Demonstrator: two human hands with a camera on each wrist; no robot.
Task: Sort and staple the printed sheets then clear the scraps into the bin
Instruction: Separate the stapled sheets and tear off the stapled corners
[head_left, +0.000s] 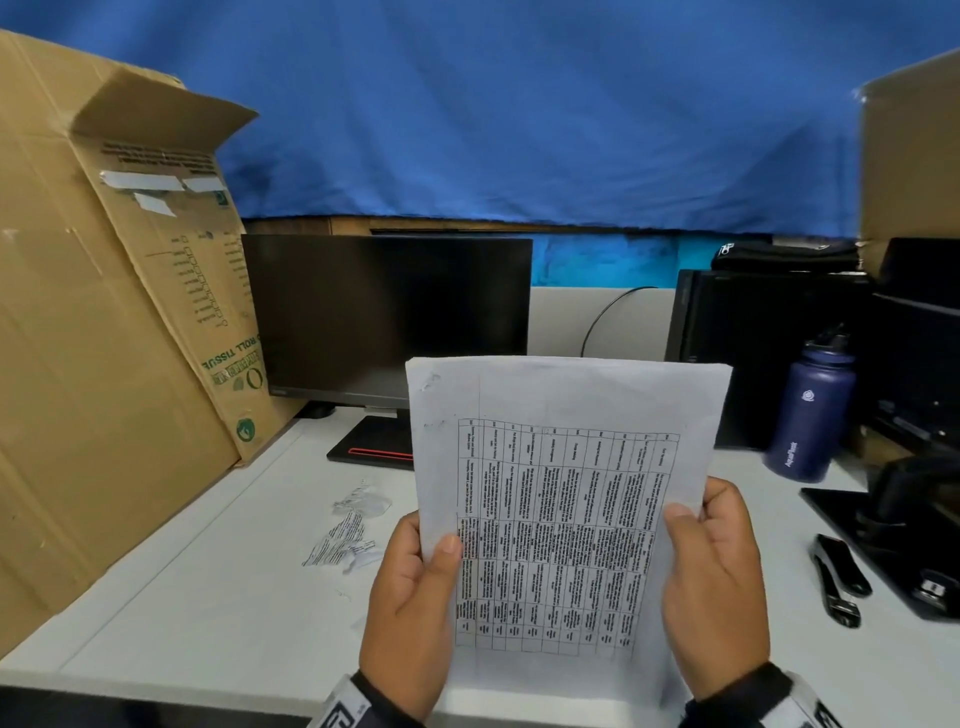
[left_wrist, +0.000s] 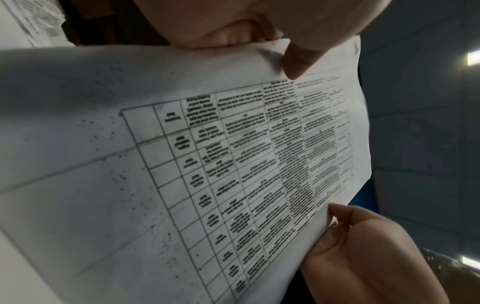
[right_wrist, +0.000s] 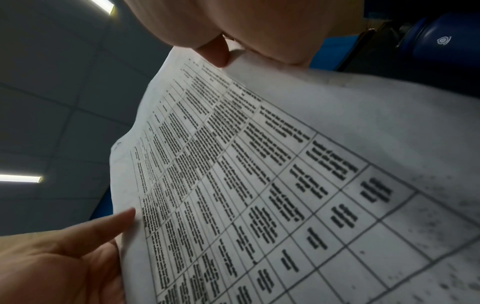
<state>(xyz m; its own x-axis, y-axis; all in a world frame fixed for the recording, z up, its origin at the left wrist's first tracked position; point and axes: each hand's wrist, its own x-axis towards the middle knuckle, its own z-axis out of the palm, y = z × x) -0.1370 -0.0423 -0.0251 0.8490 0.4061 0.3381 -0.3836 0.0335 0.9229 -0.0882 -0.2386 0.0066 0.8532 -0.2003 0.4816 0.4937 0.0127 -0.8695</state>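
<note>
Both thumbs pinch the printed sheets (head_left: 566, 499): left hand (head_left: 410, 608) and right hand (head_left: 717, 587) at opposite edges. Scraps (head_left: 348, 530) lie left of the left fingers.

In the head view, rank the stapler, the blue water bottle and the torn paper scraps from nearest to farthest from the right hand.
From the right hand:
1. stapler, on the desk just to its right.
2. blue water bottle, standing farther back on the right.
3. torn paper scraps, across the held printed sheets, on the left.
</note>
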